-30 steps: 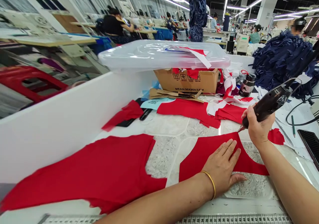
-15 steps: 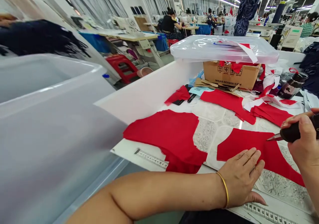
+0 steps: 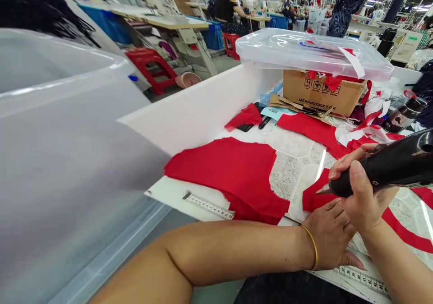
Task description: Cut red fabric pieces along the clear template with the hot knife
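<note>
My left hand point(image 3: 329, 236) lies flat, fingers out, on a curved red fabric piece point(image 3: 313, 198) at the table's near edge; a gold bangle rings its wrist. My right hand point(image 3: 363, 191) is closed round a black hand-held electric cutter point(image 3: 389, 166), held just above the left hand, its metal tip pointing left over the same red piece. A larger red fabric panel point(image 3: 233, 168) lies flat to the left. A printed ruler strip point(image 3: 208, 204) runs along the table's front edge.
A big translucent plastic bin point(image 3: 61, 168) fills the left. At the back stands a cardboard box point(image 3: 323, 96) under a clear plastic lid point(image 3: 304, 51), with red and white scraps point(image 3: 363, 135) and a dark bottle point(image 3: 402, 114) nearby. A white side wall point(image 3: 203, 110) bounds the table. People sew in the background.
The view swung left, bringing the plastic bin in. My right hand moved the cutter left and nearer, over my left hand. The left hand stays flat on the red piece.
</note>
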`<action>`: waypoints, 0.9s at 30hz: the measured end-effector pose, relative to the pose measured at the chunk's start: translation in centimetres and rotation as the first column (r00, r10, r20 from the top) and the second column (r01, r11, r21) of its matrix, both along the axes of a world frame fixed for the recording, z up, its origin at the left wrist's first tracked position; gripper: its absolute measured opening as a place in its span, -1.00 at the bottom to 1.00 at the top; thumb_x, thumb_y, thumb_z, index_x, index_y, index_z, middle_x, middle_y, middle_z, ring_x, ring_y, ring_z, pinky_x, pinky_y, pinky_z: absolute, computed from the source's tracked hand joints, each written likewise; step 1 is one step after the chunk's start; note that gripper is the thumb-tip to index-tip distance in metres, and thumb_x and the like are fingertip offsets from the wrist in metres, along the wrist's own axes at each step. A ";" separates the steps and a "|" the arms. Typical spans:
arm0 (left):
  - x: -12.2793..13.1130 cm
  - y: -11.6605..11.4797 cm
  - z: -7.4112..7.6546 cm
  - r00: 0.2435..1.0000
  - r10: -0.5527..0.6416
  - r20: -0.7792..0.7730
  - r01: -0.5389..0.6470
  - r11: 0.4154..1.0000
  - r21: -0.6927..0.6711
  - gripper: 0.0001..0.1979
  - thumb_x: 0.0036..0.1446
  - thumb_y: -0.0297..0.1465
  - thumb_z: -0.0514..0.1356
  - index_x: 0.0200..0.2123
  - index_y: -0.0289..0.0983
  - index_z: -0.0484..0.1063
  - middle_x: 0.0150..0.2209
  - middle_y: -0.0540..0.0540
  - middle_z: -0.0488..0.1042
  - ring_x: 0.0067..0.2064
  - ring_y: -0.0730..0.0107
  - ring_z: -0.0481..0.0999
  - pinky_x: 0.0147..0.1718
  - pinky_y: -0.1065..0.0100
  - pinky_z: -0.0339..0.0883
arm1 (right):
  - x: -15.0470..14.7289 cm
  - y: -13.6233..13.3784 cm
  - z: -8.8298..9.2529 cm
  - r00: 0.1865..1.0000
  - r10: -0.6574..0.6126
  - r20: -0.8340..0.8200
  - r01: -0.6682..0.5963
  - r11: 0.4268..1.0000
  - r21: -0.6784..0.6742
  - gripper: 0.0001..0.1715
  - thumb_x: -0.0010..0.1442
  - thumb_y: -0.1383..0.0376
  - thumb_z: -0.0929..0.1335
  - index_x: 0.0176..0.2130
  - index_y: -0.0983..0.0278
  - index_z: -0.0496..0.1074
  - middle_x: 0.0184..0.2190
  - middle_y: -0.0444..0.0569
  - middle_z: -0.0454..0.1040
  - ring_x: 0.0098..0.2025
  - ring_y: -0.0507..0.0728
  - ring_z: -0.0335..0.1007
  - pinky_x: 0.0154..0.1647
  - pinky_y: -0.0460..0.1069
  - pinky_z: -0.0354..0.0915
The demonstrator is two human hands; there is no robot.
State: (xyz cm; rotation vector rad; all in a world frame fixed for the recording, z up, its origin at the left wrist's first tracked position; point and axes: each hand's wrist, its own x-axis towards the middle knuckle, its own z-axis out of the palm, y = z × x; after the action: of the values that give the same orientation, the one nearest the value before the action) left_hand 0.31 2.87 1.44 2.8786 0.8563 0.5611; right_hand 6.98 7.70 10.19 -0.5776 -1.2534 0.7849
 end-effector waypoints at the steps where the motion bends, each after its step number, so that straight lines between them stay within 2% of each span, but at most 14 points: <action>1: 0.0 0.0 0.0 1.000 0.010 0.007 -0.010 1.000 -0.011 -0.16 0.35 0.10 0.10 0.34 -0.52 0.19 0.34 -0.40 0.29 0.42 -0.01 0.19 0.40 0.11 0.04 | -0.3 0.0 -0.1 1.000 0.020 -0.001 -0.020 1.000 0.008 -0.72 0.26 0.16 0.45 -0.11 0.15 0.34 -0.51 -0.26 0.44 -0.58 0.02 0.38 -0.57 -0.02 0.38; 4: -0.1 -0.2 0.3 0.998 0.037 0.044 -0.034 0.997 -0.074 -0.13 0.35 0.06 0.13 0.43 -0.47 0.01 0.40 -0.32 0.21 0.47 0.04 0.05 0.40 0.13 0.04 | -1.0 0.0 -0.3 0.999 0.040 0.004 -0.040 0.999 0.015 -0.74 0.27 0.16 0.44 -0.11 0.16 0.35 -0.50 -0.25 0.45 -0.57 0.02 0.40 -0.55 -0.02 0.40; 7: 0.0 -0.3 0.6 0.997 0.036 0.071 -0.024 0.986 -0.164 -0.14 0.37 0.02 0.14 0.45 -0.42 -0.04 0.34 -0.27 0.33 0.42 0.05 0.18 0.37 0.13 0.11 | -1.4 0.1 -0.6 0.999 0.041 0.020 -0.041 0.999 0.012 -0.73 0.28 0.14 0.44 -0.11 0.15 0.34 -0.50 -0.25 0.46 -0.57 0.02 0.40 -0.55 -0.03 0.39; 10: 0.2 -0.4 0.6 0.997 0.040 0.063 -0.028 0.982 -0.186 -0.16 0.34 0.02 0.18 0.44 -0.39 0.01 0.27 -0.23 0.42 0.37 0.03 0.27 0.34 0.14 0.16 | -1.6 0.2 -0.8 0.998 0.050 0.036 -0.050 0.999 -0.001 -0.72 0.29 0.12 0.42 -0.09 0.14 0.32 -0.50 -0.25 0.46 -0.57 0.03 0.39 -0.54 -0.01 0.39; 14: 0.3 -0.3 0.3 0.998 0.024 0.054 -0.015 0.985 -0.170 -0.21 0.30 -0.02 0.25 0.38 -0.39 0.16 0.25 -0.18 0.46 0.38 0.07 0.25 0.31 0.22 0.20 | -1.8 0.2 -1.0 0.997 0.068 0.036 -0.068 0.998 -0.001 -0.72 0.29 0.13 0.43 -0.08 0.13 0.32 -0.48 -0.25 0.46 -0.55 0.02 0.40 -0.52 -0.02 0.40; 18: 0.2 -0.1 1.0 0.997 0.022 0.067 -0.009 0.982 -0.189 -0.13 0.27 -0.05 0.28 0.41 -0.45 0.06 0.25 -0.17 0.45 0.36 0.14 0.27 0.28 0.29 0.24 | -2.0 0.2 -0.8 0.999 0.042 0.002 -0.042 0.999 0.028 -0.70 0.27 0.15 0.44 -0.07 0.17 0.34 -0.48 -0.25 0.45 -0.56 0.01 0.40 -0.54 -0.03 0.39; 20: 0.1 -0.1 1.3 0.996 0.036 0.084 -0.020 0.982 -0.187 -0.08 0.26 -0.03 0.29 0.42 -0.47 0.02 0.29 -0.19 0.40 0.40 0.15 0.21 0.32 0.28 0.19 | -2.1 0.2 -0.7 1.000 0.017 -0.012 -0.016 0.999 0.033 -0.69 0.25 0.16 0.45 -0.08 0.17 0.34 -0.49 -0.25 0.44 -0.58 0.01 0.39 -0.55 -0.03 0.39; 22: 0.1 -0.1 1.5 0.996 0.041 0.082 -0.026 0.984 -0.177 -0.06 0.22 0.00 0.31 0.41 -0.46 0.06 0.29 -0.20 0.40 0.42 0.15 0.18 0.36 0.26 0.12 | -2.1 0.3 -0.8 1.000 0.002 -0.021 -0.002 1.000 0.021 -0.70 0.24 0.17 0.45 -0.09 0.16 0.33 -0.50 -0.27 0.43 -0.58 0.01 0.38 -0.55 -0.04 0.38; 25: 0.3 -0.2 1.1 0.998 0.016 0.054 -0.007 0.985 -0.175 -0.15 0.23 0.01 0.30 0.37 -0.40 0.16 0.22 -0.14 0.48 0.38 0.14 0.26 0.34 0.24 0.17 | -2.0 0.4 -1.0 1.000 -0.002 0.006 0.002 1.000 0.015 -0.75 0.26 0.17 0.43 -0.12 0.15 0.33 -0.52 -0.27 0.43 -0.57 0.01 0.38 -0.55 -0.05 0.37; 27: 0.4 -0.2 0.7 0.997 0.022 0.069 -0.010 0.986 -0.166 -0.27 0.32 -0.01 0.21 0.35 -0.37 0.22 0.21 -0.11 0.50 0.37 0.14 0.28 0.30 0.25 0.23 | -1.9 0.3 -1.0 1.000 0.002 0.030 -0.002 1.000 0.015 -0.79 0.27 0.18 0.42 -0.14 0.15 0.34 -0.52 -0.27 0.43 -0.56 0.02 0.39 -0.54 -0.04 0.38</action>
State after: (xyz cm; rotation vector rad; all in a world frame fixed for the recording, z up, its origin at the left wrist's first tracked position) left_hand 0.69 2.65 2.18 2.6890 0.8725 0.5611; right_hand 5.05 7.96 9.23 -0.5783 -1.2867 0.7705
